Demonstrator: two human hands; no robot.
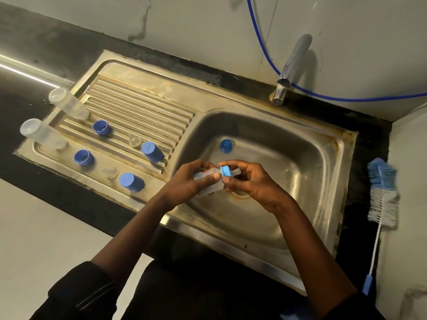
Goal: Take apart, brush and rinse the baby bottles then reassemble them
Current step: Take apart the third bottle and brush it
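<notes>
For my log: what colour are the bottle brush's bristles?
Bottle brush: blue then white; head view.

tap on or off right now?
Off, as far as the view shows: no stream falls from the tap into the sink, and no running water shows in the basin.

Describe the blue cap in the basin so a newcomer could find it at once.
Start at the steel sink and its deep basin below the tap. On the basin floor, by the far left wall, sits the blue cap. Every other loose blue piece stands on the ribbed drainboard.
</notes>
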